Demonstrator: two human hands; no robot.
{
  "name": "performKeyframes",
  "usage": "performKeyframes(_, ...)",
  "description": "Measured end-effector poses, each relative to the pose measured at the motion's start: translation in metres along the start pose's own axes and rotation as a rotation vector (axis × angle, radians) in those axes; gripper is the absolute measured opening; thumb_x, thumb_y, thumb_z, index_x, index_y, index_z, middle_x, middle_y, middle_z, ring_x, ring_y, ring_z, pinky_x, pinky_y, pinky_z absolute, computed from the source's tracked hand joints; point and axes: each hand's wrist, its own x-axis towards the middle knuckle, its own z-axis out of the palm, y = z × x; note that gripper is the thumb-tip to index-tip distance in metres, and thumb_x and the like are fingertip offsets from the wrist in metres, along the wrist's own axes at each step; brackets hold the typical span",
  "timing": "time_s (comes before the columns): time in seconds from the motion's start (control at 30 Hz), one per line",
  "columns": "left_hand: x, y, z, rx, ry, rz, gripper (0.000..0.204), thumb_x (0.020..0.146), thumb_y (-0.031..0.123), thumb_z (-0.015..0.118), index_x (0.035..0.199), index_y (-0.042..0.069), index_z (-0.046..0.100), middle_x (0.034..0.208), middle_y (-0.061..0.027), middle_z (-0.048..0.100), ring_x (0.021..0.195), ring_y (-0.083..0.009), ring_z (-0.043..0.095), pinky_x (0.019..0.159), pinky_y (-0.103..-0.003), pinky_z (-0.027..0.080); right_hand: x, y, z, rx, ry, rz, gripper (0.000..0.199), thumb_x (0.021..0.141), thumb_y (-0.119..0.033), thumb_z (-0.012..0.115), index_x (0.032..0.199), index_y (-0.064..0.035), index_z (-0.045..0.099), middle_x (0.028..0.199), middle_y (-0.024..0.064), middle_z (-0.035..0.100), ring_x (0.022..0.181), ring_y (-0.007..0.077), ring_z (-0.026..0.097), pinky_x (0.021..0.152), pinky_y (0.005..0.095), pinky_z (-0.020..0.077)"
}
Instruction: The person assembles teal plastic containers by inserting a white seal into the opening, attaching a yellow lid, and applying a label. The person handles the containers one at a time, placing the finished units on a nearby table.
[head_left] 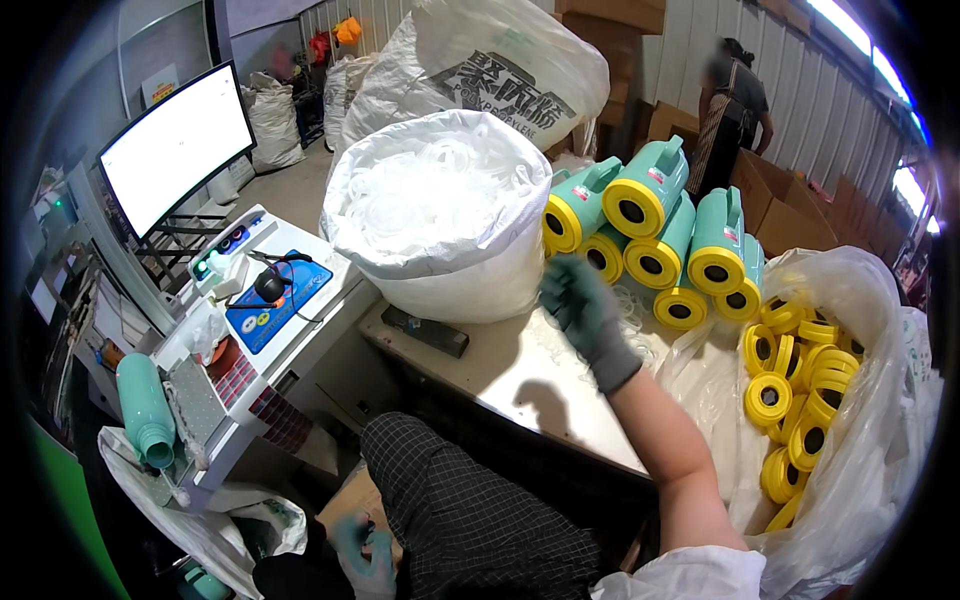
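My right hand [582,308], in a grey-green glove, is over the table between a large white sack [450,285] and a stack of green bottles [655,175]. Its fingers are curled in, and what they may hold is hidden. Clear ring-shaped pieces [410,195] fill the sack to its top. Thin loose rings [632,315] lie on the table beside that hand. The bottles lie on their sides, yellow ends facing me. Low beside my knee, my left hand [365,555], also gloved, has thumb and fingers apart and appears to hold nothing; it is slightly blurred.
Yellow ring-shaped caps [800,385] lie in a clear plastic bag [880,370] at right. A dark block [425,332] lies before the sack. At left are a white bench [350,290], a green bottle [146,405] and a screen [180,145]. A person [735,115] stands at the back.
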Motion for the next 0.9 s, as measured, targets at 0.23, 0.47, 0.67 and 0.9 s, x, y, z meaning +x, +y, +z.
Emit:
performKeyframes(0.23, 0.002, -0.180, 0.016, 0.103, -0.045, -0.589, 0.035, 0.093, 0.012, 0.072, 0.122, -0.003, 0.060, 0.094, -0.0089, 0.062, 0.081, -0.0164, 0.060, 0.080, -0.032, 0.051, -0.137, 0.009, 0.096, -0.192, -0.724, 0.163, 0.043, 0.109, -0.032, 0.049, 0.125, 0.0054, 0.061, 0.116, 0.0164, 0.066, 0.103, 0.0232, 0.069, 0.090, 0.0379, 0.0575)
performKeyframes(0.47, 0.005, -0.336, -0.001, 0.065, -0.160, -0.406, 0.039, 0.098, 0.034, 0.062, 0.113, 0.001, 0.073, 0.105, -0.0179, 0.073, 0.097, -0.0299, 0.068, 0.086, -0.037, 0.051, -0.194, -0.033, 0.154, -0.074, -1.131, -0.124, 0.038, 0.107, -0.029, 0.052, 0.122, 0.0048, 0.062, 0.115, 0.0180, 0.068, 0.103, 0.0253, 0.069, 0.090, 0.0382, 0.0573)
performKeyframes(0.67, -0.004, -0.296, 0.000, 0.347, -0.300, -0.149, 0.032, 0.100, 0.027, 0.058, 0.117, 0.003, 0.071, 0.108, -0.0175, 0.071, 0.102, -0.0315, 0.067, 0.090, -0.038, 0.051, -0.214, -0.029, 0.179, -0.178, -1.170, -0.184, 0.035, 0.106, -0.027, 0.055, 0.123, 0.0023, 0.064, 0.113, 0.0154, 0.069, 0.102, 0.0241, 0.070, 0.090, 0.0359, 0.0572)
performKeyframes(0.9, 0.004, -0.250, 0.009, 0.357, -0.359, -0.135, 0.026, 0.100, 0.021, 0.056, 0.114, 0.006, 0.073, 0.105, -0.0171, 0.070, 0.099, -0.0341, 0.068, 0.085, -0.040, 0.051, -0.219, -0.017, 0.195, -0.263, -1.164, -0.222, 0.031, 0.104, -0.024, 0.059, 0.124, -0.0005, 0.065, 0.112, 0.0125, 0.072, 0.101, 0.0226, 0.070, 0.090, 0.0332, 0.0571)
